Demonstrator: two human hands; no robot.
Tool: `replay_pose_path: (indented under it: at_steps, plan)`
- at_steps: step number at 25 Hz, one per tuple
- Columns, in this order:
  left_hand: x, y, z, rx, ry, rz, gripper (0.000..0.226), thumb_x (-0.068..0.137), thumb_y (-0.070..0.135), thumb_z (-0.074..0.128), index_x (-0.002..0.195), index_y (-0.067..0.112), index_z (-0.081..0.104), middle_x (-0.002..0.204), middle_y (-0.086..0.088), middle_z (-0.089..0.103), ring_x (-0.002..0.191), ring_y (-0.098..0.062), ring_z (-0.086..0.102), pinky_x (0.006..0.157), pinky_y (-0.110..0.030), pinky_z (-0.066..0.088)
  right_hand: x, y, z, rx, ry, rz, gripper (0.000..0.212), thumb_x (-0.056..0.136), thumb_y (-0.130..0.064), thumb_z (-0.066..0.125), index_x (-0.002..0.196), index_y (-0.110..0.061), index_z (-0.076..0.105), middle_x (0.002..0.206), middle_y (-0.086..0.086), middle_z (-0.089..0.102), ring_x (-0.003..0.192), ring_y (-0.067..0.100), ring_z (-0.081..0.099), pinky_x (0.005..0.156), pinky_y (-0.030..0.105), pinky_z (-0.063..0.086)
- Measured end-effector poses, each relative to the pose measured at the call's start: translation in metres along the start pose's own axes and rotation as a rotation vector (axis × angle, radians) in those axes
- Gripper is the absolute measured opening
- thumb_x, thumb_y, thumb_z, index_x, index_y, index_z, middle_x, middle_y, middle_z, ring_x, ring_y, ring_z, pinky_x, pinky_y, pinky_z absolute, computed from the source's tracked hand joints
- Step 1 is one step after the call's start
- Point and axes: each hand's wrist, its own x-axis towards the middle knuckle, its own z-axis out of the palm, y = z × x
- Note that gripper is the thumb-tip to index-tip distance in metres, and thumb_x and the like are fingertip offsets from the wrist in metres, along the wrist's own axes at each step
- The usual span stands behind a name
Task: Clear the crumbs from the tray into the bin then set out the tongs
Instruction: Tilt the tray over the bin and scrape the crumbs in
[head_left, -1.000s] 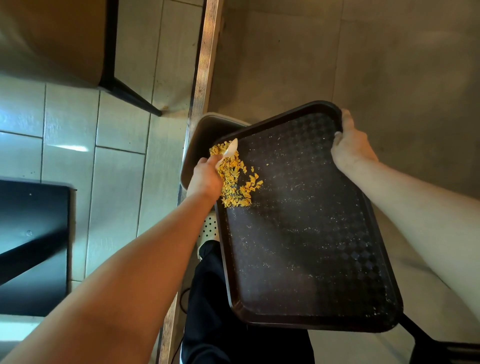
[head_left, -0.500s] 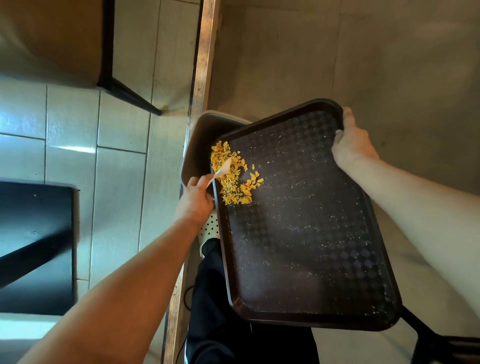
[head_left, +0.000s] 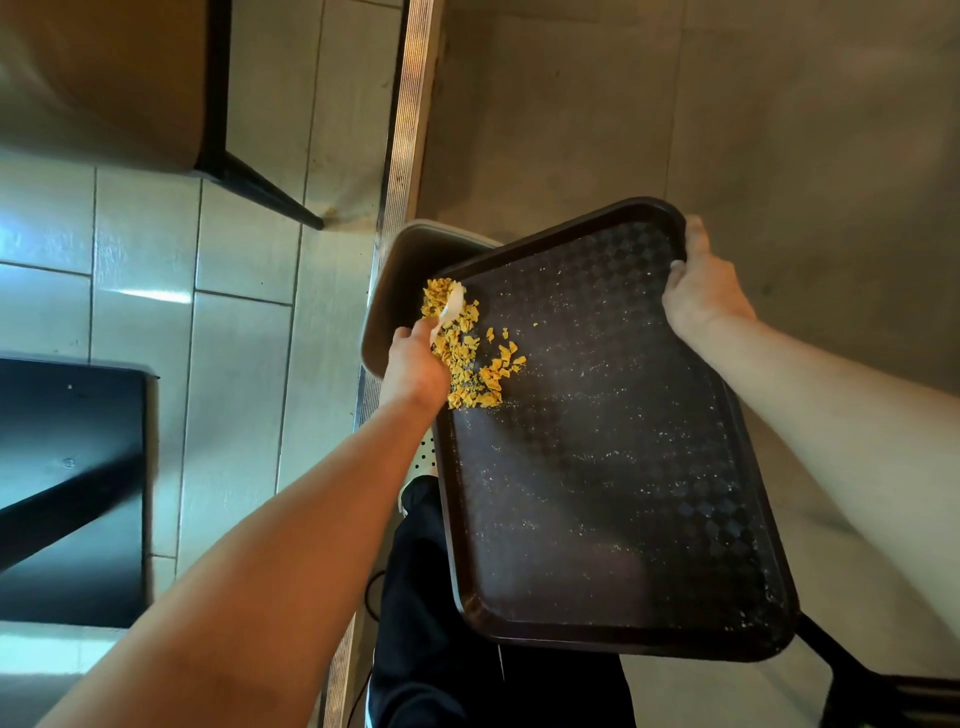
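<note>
A person stood looking down at their own two bare arms. The right hand gripped the far right corner of a dark brown rectangular plastic tray, fingers curled over its rim, holding the tray up over the floor. The tray's long axis ran from near the person's body away toward the top of the view, and its far left corner overhung the open mouth of a grey metal bin standing on the floor below.

A loose heap of yellow-orange flaky crumbs lay on the tray against its left rim, close to that far left corner and just beside the bin opening. The left hand sat at the near end of the heap, its fingers closed around a small white plastic scraper, possibly a spoon, whose pale tip rested in the crumbs at the end nearest the bin. The bin therefore lay up and to the left of the scraper tip, across the tray's rim. The left hand was the nearer one to the crumbs; the right hand was well apart from them, on the opposite side of the tray.

Fine pale specks were scattered over the rest of the tray surface. No tongs could be seen. The crumb-clearing step looked only partly done, with most of the heap not yet over the rim.
</note>
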Motion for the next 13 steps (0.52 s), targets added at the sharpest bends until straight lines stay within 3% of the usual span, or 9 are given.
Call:
replay_pose_path:
  at_steps: [6,10,13]
  plan:
    - [0.002,-0.003,-0.004,-0.003,0.064,-0.076,0.056,0.09,-0.005,0.041,0.141,0.017,0.038,0.132,-0.011,0.041,0.116,-0.03,0.05,0.094,-0.035,0.044,-0.001,0.0,-0.001,0.004,-0.003,0.006,0.052,0.102,-0.025,0.025,0.148,-0.032,0.004,0.126,0.016,0.052,0.106,0.032,0.055,0.09,0.04,0.044]
    - [0.009,-0.004,-0.003,-0.03,-0.016,-0.022,0.059,0.09,-0.008,0.04,0.142,0.02,0.038,0.129,-0.01,0.041,0.113,-0.028,0.05,0.092,-0.033,0.047,0.001,-0.001,-0.001,-0.002,0.001,0.001,0.052,0.102,-0.024,0.025,0.148,-0.032,0.004,0.125,0.017,0.053,0.106,0.032,0.055,0.088,0.038,0.043]
    - [0.012,-0.008,-0.004,-0.009,-0.023,-0.071,0.063,0.087,-0.011,0.041,0.142,0.019,0.037,0.129,-0.013,0.04,0.112,-0.032,0.051,0.094,-0.041,0.05,0.003,0.0,-0.001,-0.017,-0.001,-0.001,0.052,0.102,-0.024,0.026,0.148,-0.032,0.004,0.124,0.017,0.053,0.105,0.033,0.056,0.089,0.038,0.043]
